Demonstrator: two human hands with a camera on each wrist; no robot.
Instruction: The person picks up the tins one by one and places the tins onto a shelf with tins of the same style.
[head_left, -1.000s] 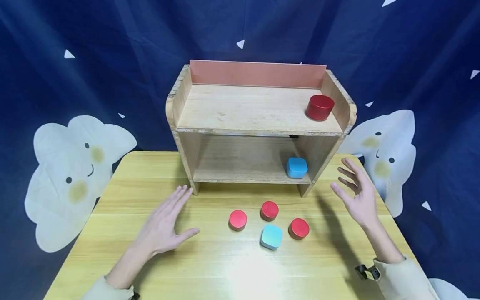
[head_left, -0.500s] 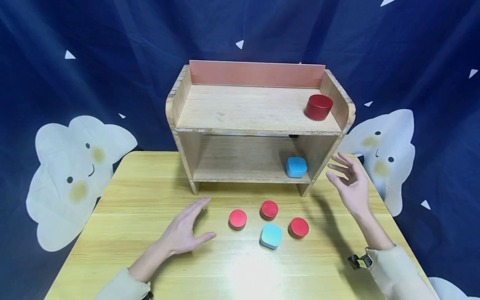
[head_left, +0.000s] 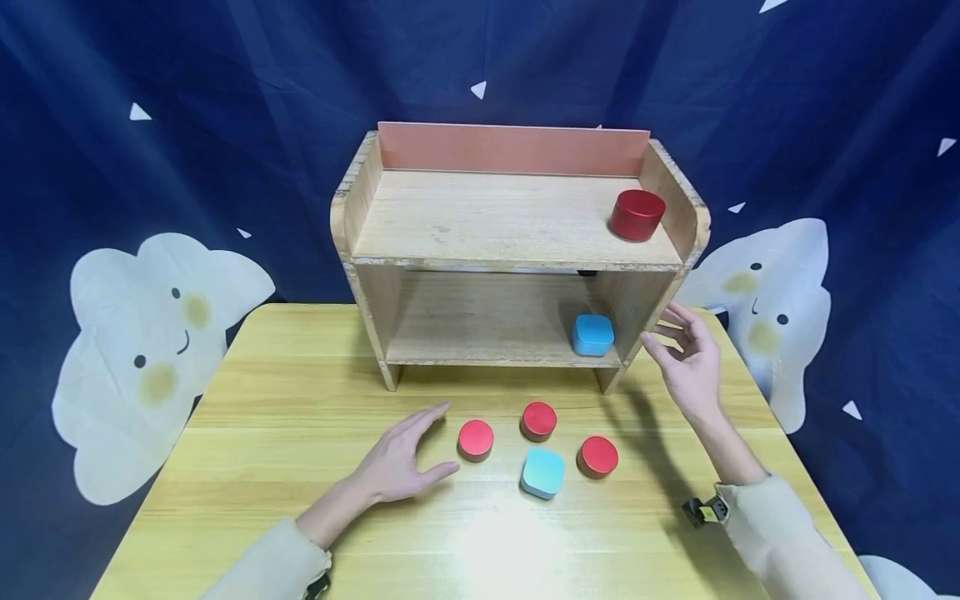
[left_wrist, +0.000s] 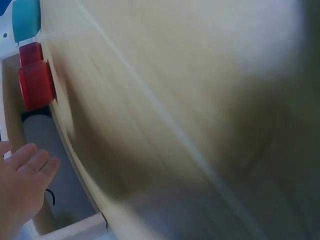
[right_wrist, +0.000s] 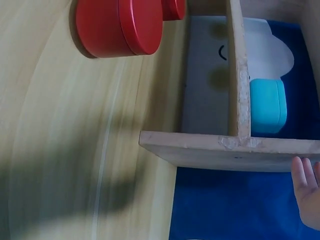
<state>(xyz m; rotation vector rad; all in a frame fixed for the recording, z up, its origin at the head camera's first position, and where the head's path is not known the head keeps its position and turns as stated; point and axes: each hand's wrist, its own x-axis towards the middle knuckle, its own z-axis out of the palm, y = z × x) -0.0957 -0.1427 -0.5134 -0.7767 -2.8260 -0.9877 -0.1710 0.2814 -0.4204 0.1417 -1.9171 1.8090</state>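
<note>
My left hand [head_left: 397, 460] hovers low over the table with thumb and fingers spread, just left of a round red tin [head_left: 476, 440]. In the left wrist view the same hand [left_wrist: 22, 185] appears at the lower left, apart from the tins. A second red tin [head_left: 538, 422], a third red tin [head_left: 597, 457] and a light blue square tin [head_left: 542, 472] stand further right. My right hand [head_left: 692, 367], fingers loosely bent and holding nothing, is beside the right side of the wooden shelf [head_left: 495, 263]. Its fingertips [right_wrist: 299, 167] come close to the side panel in the right wrist view.
On the top shelf board, at the right, stands a larger dark red tin [head_left: 637, 216]. A blue square tin [head_left: 593, 335] sits on the lower board near the right panel. Behind the wooden table [head_left: 247, 392] hangs a dark blue curtain [head_left: 247, 67] with white clouds.
My left hand has moved right, up to the leftmost red tin. The right hand has moved left and closer to the shelf's right side. The tins and shelf have stayed in place.
</note>
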